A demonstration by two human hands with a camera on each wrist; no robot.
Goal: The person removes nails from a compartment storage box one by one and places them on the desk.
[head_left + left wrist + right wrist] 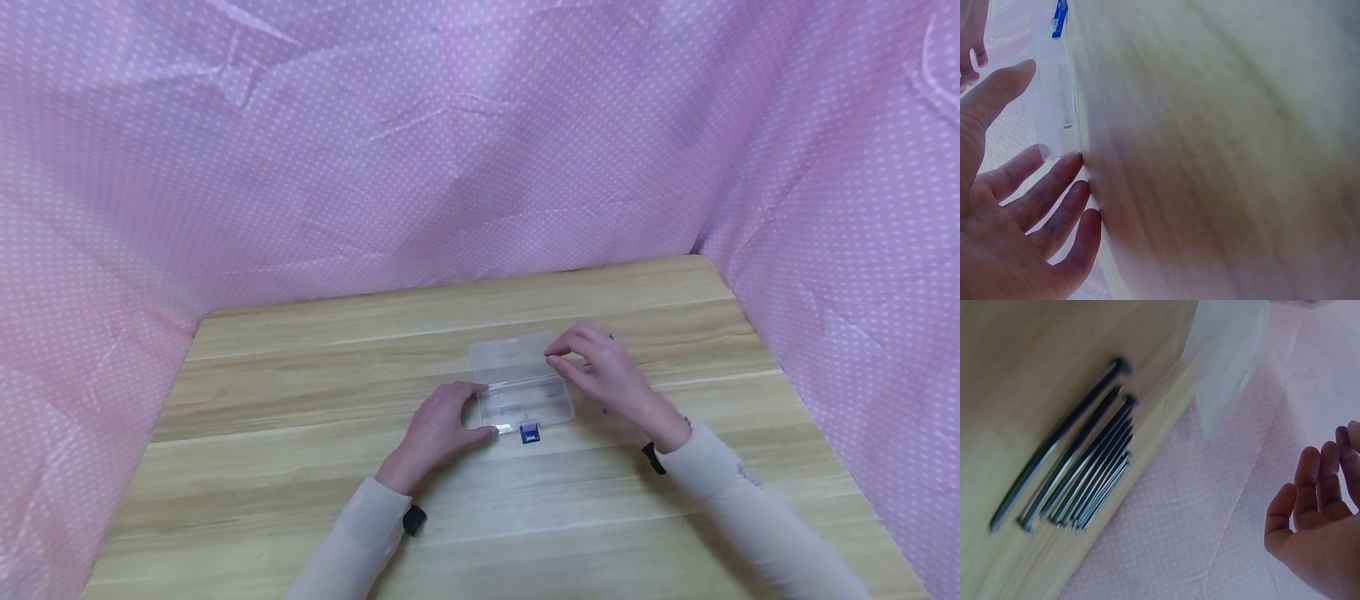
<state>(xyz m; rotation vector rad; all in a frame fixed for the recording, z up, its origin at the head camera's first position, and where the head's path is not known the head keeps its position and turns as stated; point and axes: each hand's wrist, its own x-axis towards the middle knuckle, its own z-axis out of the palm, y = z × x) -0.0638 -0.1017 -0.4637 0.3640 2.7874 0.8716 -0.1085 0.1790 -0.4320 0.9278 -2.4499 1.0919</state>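
Observation:
A clear plastic box [525, 404] lies on the table, its clear lid [510, 360] folded back to the far side. A blue latch [530, 432] hangs from its front edge. My left hand [442, 423] holds the box's left end, thumb at the front corner and fingers at the hinge side. Above the lid's right edge is my right hand [603, 371], thumb and index fingertips brought together. Whether something small is between them cannot be told. Beside and under that hand, several dark nails [1079, 456] lie in a row by length; the head view mostly hides them.
The wooden table [300, 433] extends around the box on all sides. Pink dotted cloth [337, 167] hangs behind the table and along both sides. Dark bands [415, 521] sit at both wrists below the pale sleeves.

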